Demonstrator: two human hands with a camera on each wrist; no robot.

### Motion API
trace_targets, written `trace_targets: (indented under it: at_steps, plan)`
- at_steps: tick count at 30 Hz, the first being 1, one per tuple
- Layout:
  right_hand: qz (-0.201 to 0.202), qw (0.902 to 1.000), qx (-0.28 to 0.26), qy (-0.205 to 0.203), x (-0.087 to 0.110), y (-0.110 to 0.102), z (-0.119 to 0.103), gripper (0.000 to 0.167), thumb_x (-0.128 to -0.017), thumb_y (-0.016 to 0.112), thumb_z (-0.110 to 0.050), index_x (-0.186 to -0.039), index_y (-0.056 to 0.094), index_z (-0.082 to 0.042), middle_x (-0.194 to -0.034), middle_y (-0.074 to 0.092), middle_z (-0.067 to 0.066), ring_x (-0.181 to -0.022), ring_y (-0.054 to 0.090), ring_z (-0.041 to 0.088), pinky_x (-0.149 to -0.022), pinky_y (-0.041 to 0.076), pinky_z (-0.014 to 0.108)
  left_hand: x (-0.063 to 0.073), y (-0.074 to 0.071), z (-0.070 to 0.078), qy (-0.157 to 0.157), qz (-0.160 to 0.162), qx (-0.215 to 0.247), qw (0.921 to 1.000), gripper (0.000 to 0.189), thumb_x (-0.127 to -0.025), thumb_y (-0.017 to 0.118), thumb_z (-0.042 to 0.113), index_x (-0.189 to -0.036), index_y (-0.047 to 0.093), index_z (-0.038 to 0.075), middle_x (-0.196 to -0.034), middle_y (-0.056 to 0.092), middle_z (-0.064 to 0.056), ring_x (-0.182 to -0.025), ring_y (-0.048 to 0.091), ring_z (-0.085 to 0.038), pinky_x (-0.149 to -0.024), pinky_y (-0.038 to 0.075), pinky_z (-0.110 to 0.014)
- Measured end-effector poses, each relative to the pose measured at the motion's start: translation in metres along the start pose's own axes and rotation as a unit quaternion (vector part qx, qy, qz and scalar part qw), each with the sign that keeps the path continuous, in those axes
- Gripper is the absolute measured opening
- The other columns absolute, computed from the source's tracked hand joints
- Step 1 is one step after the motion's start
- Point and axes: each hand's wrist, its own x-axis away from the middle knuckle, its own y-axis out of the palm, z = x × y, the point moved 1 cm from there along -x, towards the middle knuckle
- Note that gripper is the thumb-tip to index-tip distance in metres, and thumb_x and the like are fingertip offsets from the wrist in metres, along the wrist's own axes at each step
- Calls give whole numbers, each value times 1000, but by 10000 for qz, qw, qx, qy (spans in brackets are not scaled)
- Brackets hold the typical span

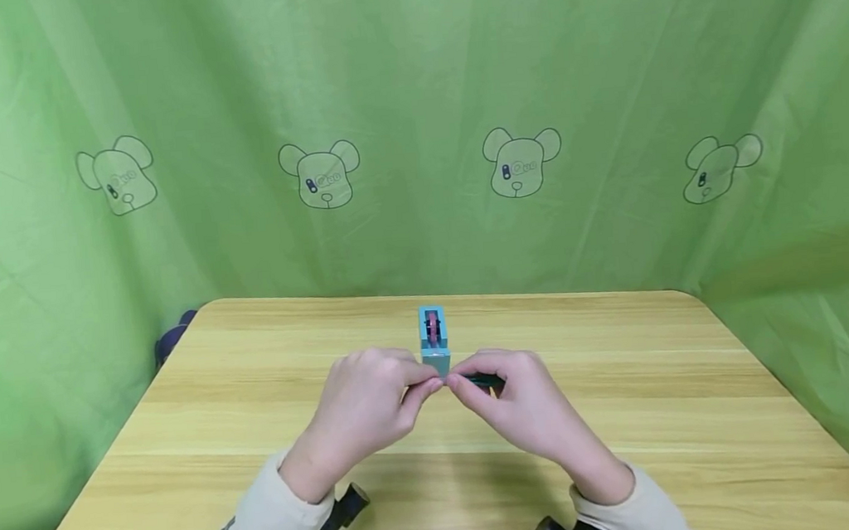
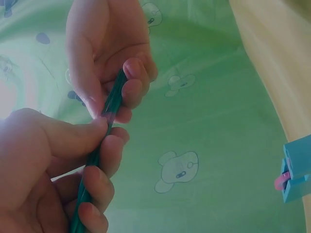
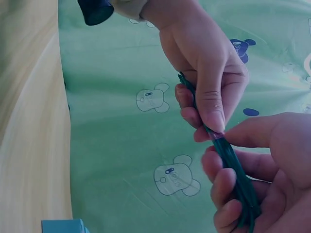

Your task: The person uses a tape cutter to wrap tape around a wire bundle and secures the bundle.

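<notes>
A slim bundle of dark green strips (image 3: 238, 174) runs between both hands, with a narrow band of clear pinkish tape (image 3: 217, 136) around its middle. My left hand (image 1: 375, 394) pinches the bundle beside that band, thumb against curled fingers. From the other side, my right hand (image 1: 517, 399) grips the same bundle, its thumb and fingertip close to the left thumb. Just beyond the fingertips stands a blue tape dispenser (image 1: 435, 362) with a pink roll (image 1: 433, 328) inside. What the strips are made of I cannot tell.
The wooden table (image 1: 255, 395) spreads around the hands. Behind and beside it hangs a green curtain (image 1: 422, 240) printed with bear heads. Black wrist cameras (image 1: 344, 510) sit on the light sleeves. A dark purple object (image 1: 172, 339) shows past the table's back left corner.
</notes>
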Motion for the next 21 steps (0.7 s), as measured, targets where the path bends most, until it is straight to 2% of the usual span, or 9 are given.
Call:
trace_targets:
  at_steps: [5,8,11,16,21]
  plan:
    - [-272,9993,154,228,-1,-4,0,7,-93,70,-19,-92,77,-19,-87,70,-14,-78,64,3,-71,54,29,1,3,1,165,168,-8,9997,10,-90,75,24,-84,79,18,-69,64,11,-51,46,-1,-43,34,-17]
    - [-586,9976,-23,356,-1,-5,1,12,-96,66,-20,-89,76,-19,-78,67,-12,-67,58,4,-64,52,28,1,4,0,218,223,-10,9995,8,-89,76,23,-84,80,18,-71,66,11,-53,49,-2,-45,35,-17]
    - [-749,9961,-240,403,-2,-5,2,14,-98,64,-19,-89,75,-18,-76,66,-11,-63,55,7,-60,50,28,1,5,0,227,252,-11,9994,7,-88,76,23,-85,80,18,-74,67,10,-55,51,-2,-46,37,-17]
    - [-558,9974,-339,308,-2,-3,2,9,-95,68,-15,-94,77,-16,-88,71,-11,-75,64,7,-67,54,28,0,4,1,197,213,-101,9995,6,-88,77,22,-86,80,18,-72,64,10,-55,49,-3,-47,38,-19]
    - [-351,9988,-317,141,-3,-1,2,7,-92,71,-13,-93,77,-17,-88,71,-12,-75,64,7,-66,54,28,0,2,1,113,45,-101,9999,8,-91,74,23,-89,80,18,-72,63,11,-55,47,-2,-47,37,-18]
